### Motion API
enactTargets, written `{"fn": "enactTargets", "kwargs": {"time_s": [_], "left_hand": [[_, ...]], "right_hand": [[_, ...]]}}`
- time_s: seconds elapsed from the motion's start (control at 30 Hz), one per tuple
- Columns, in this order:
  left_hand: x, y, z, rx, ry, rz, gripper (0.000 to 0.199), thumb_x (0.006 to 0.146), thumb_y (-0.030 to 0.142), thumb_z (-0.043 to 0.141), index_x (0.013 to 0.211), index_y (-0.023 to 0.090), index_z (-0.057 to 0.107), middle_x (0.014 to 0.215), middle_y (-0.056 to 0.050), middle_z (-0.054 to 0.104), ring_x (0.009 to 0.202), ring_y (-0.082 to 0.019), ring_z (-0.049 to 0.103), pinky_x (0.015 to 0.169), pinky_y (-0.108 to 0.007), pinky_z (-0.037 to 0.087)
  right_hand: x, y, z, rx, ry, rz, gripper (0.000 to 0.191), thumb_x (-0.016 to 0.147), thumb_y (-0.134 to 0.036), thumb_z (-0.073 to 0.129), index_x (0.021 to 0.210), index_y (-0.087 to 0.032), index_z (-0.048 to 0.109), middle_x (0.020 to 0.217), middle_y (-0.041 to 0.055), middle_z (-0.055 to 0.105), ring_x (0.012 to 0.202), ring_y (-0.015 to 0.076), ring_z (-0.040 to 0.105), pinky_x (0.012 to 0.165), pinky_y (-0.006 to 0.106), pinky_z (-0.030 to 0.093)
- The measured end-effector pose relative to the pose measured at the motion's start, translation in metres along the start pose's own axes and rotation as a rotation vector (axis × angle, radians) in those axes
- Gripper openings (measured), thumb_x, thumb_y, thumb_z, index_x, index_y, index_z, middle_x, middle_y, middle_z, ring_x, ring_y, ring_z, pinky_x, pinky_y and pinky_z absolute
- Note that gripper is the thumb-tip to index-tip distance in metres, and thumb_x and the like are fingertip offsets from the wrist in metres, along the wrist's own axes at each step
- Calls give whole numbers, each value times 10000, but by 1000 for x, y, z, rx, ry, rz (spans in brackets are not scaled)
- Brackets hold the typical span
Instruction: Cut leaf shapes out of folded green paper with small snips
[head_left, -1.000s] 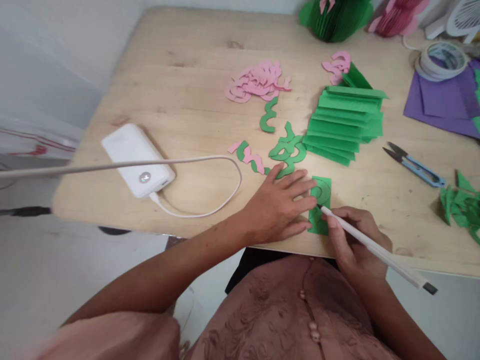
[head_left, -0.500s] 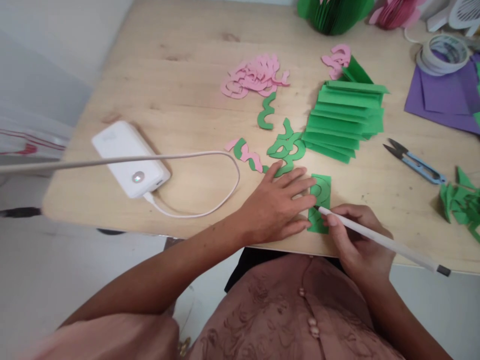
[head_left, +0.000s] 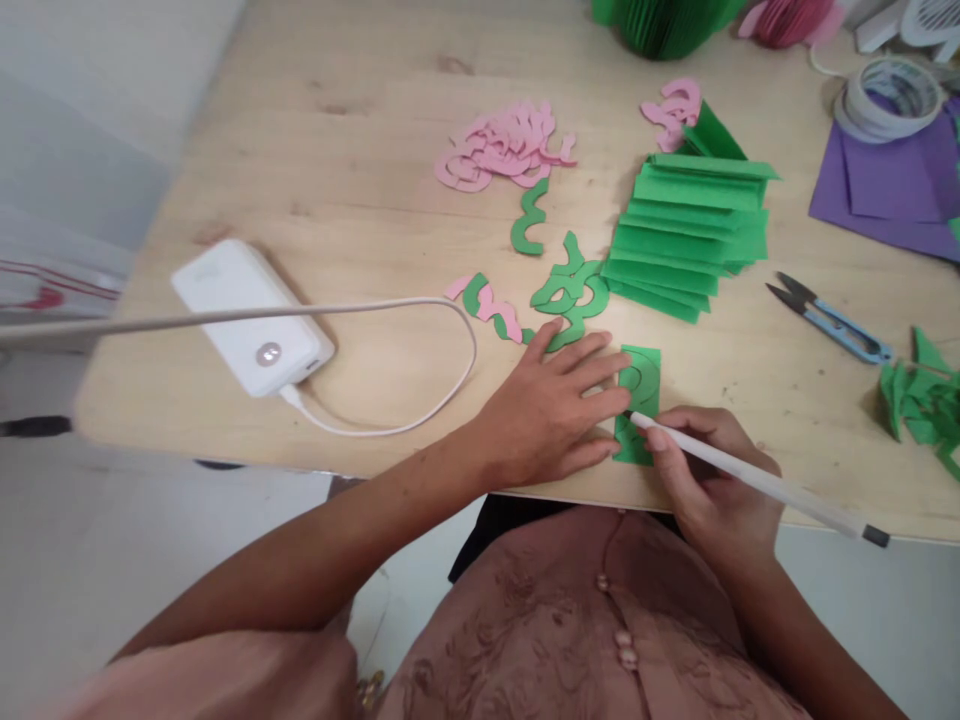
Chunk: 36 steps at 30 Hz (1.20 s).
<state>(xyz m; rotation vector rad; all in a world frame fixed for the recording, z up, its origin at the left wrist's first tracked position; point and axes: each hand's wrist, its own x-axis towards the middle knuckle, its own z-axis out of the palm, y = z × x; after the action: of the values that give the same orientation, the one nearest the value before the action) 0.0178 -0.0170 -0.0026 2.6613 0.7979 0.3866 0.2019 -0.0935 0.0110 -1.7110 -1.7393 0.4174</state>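
Green paper piece point(head_left: 641, 385) | your left hand point(head_left: 551, 410) lies open, pinning it steady | your right hand point(head_left: 709, 480) grips white pen point(head_left: 750, 475) at its edge

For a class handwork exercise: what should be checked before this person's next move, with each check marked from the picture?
1. Left hand flat on the green paper, holding it down: ok.
2. Right hand has a firm grip on the white pen: ok.
3. Pen tip touching the paper: cannot tell, too small to see.
4. Whole drawn curve in sight: cannot tell, the left fingers cover part of the paper.
5. Thread snips lying apart from both hands: ok.
6. White power bank and its cable off the paper: ok.
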Motion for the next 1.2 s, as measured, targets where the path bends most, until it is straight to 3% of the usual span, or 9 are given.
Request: {"fn": "enactTargets", "kwargs": {"time_s": [1.2], "left_hand": [[-1, 0, 0, 1, -1, -6, 337, 890, 425, 500, 1125, 206, 603, 1418, -83, 488, 1381, -283, 315, 1137, -551, 148]], "right_hand": [[-2, -3, -2, -59, 24, 59, 78, 854, -282, 614, 837, -206, 620, 706, 1, 672, 566, 139, 602, 538, 253, 476]]}}
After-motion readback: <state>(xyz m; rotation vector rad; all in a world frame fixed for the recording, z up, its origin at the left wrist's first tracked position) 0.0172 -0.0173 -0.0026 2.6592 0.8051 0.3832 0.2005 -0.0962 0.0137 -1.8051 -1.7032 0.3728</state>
